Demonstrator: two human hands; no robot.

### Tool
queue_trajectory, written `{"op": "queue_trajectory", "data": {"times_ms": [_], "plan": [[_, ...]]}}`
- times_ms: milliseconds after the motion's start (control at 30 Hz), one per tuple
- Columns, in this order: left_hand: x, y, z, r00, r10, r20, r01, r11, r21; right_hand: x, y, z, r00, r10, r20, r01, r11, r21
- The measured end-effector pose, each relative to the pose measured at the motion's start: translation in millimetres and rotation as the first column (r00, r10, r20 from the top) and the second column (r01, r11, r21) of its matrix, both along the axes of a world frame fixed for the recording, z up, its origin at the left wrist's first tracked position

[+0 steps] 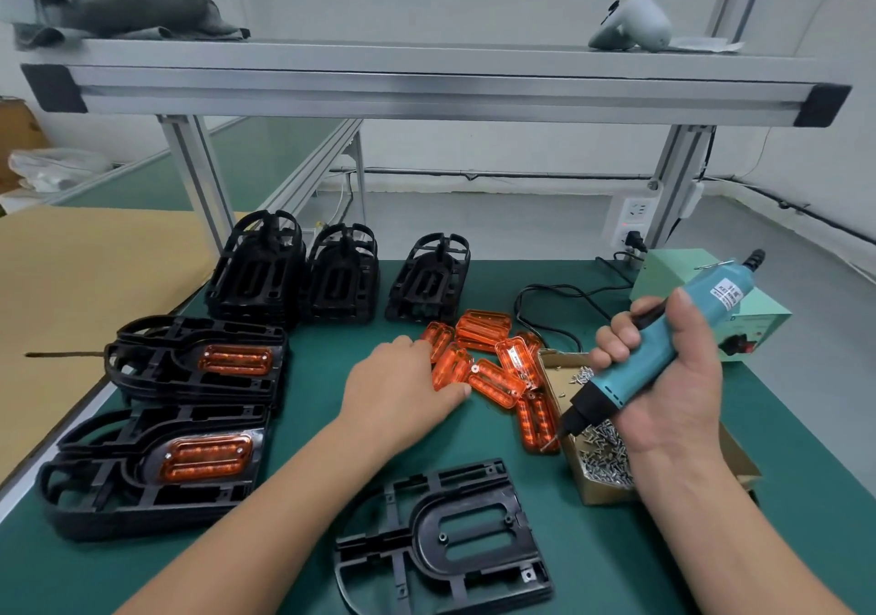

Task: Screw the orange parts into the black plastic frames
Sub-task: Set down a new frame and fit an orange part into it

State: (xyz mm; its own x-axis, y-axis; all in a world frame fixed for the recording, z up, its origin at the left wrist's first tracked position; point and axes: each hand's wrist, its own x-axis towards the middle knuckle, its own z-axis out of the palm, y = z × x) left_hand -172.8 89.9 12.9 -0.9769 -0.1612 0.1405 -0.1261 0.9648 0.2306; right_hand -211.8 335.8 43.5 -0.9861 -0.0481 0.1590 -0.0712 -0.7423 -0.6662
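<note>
A bare black frame (445, 543) lies flat on the green mat in front of me, its slot empty. Beyond it sits a loose pile of orange parts (493, 363). My left hand (403, 387) reaches over the pile's left side, fingers curled onto an orange part (450, 368). My right hand (663, 377) grips a teal electric screwdriver (649, 353), its tip pointing down over a cardboard box of screws (602, 453). At the left, two stacks of black frames (156, 467) (199, 363) carry orange parts on top.
Three upright stacks of empty black frames (341, 278) stand at the back of the mat. A pale green power unit (730, 320) with a black cable sits at the right. Brown cardboard (85, 282) covers the left bench. An aluminium shelf (426, 88) runs overhead.
</note>
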Motion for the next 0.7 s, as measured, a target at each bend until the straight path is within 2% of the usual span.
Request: {"op": "queue_trajectory", "data": {"times_ms": [200,300,367,467,600,700], "plan": [[10.9,-11.9,-2.0,0.992,-0.094,-0.084,0.099,0.993,0.063,0.4,0.4,-0.2,1.000,0.004,-0.005,-0.004,1.000,0.000],[16.0,-20.5,-3.3,0.988,-0.083,-0.131,0.107,0.977,0.182,0.9,0.2,-0.4,1.000,0.006,-0.006,-0.006,1.000,0.000],[18.2,-25.9,-2.5,0.989,-0.067,-0.133,0.108,0.938,0.330,1.6,0.4,-0.7,1.000,0.006,-0.002,-0.006,1.000,0.002],[20.8,-34.2,-0.3,0.995,-0.070,-0.078,0.103,0.792,0.602,1.8,0.5,-0.5,1.000,0.003,-0.002,-0.003,1.000,0.003],[23.4,-38.3,2.9,0.990,-0.123,-0.066,0.126,0.587,0.800,2.2,-1.1,0.6,1.000,-0.003,0.007,0.003,1.000,0.008],[24.3,-36.9,4.8,0.980,-0.198,-0.030,0.120,0.464,0.878,2.8,-1.4,1.1,1.000,-0.008,0.018,0.008,1.000,0.009]]}}
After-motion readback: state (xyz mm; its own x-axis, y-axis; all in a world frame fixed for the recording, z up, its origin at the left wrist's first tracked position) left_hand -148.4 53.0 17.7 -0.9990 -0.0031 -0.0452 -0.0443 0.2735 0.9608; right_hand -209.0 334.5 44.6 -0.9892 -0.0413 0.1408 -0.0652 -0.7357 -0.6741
